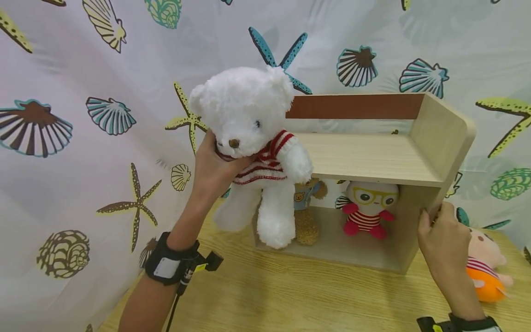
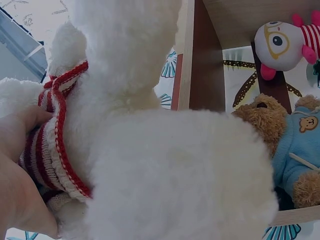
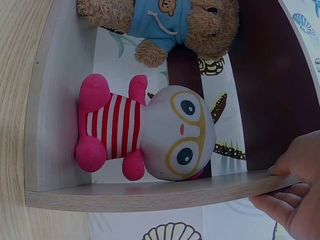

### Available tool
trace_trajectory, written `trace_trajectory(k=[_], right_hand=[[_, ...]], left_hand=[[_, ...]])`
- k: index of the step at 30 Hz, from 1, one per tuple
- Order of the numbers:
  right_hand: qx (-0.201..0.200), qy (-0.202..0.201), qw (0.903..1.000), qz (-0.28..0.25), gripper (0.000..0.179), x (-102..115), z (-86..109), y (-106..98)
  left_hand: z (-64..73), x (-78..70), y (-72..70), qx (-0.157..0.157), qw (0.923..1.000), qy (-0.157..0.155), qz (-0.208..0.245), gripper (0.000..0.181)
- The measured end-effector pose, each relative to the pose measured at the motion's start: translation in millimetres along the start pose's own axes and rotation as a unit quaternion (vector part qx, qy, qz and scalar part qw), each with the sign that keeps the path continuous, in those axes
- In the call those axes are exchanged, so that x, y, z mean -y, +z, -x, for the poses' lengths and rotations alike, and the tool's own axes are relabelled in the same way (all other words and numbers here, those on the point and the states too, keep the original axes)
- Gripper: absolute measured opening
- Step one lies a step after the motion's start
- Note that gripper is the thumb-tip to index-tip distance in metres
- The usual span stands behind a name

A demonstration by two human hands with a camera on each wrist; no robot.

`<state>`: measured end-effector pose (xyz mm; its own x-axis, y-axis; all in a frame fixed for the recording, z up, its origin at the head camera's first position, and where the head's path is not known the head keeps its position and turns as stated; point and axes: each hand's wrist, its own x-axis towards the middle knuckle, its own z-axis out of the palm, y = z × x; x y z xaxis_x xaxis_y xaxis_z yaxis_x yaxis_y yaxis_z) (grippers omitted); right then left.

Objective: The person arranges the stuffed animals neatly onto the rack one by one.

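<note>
"Where's the white bear (image 1: 269, 180)?"

"Off the bench (image 1: 290, 299), in front of the left part of the shelf unit (image 1: 365, 159). The left hand (image 1: 217, 168) grips it round the upper body, with the thumb across the front just under the chin."

"Is that a good hold?"

"I'd say so. Plush gives, so firm pressure on the striped sweater (image 1: 253, 175) should carry it without slipping. The head is bulky and the legs dangle, so keep the wrist steady and don't let them swing."

"And the right hand (image 1: 448, 240)?"

"It pinches the front edge of the right side panel (image 1: 435, 138), thumb inside, fingers outside. That makes a sensible brace. Hold just hard enough to stop sliding; a tug could tip the unit."

"What needs watching?"

"The brown bear (image 1: 307, 223) in the lower compartment (image 1: 340, 249). From the head view the white bear's leg overlaps it, and I can't tell whether they touch. Best leave a gap, or it may get knocked. The doll with yellow glasses (image 1: 365, 210) sits further right, well apart; the doll in orange (image 1: 483, 272) is outside the panel."

"Anything hidden?"

"The unit's left end, mostly behind the plush. Go gently on that side, and lean to see past it."
</note>
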<state>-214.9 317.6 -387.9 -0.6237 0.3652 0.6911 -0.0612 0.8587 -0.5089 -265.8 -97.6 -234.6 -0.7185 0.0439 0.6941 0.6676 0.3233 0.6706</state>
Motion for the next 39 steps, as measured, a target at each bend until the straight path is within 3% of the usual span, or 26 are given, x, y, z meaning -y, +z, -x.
trace_trajectory(k=[19,30,39], right_hand=[[-0.027,-0.025,0.9993,-0.006,0.027,-2,1.1,0],[0.008,0.002,1.0000,-0.002,0.029,2,-0.8,-1],[0.007,0.007,1.0000,-0.001,0.031,1,0.1,-1]], left_hand=[[-26.5,2.1,10.4,-0.023,0.9989,0.013,-0.039,0.076],[-44.2,0.0,16.9,-0.028,0.9987,0.027,-0.032,0.079],[-54.3,-5.2,22.6,-0.029,0.9985,0.026,-0.038,0.077]])
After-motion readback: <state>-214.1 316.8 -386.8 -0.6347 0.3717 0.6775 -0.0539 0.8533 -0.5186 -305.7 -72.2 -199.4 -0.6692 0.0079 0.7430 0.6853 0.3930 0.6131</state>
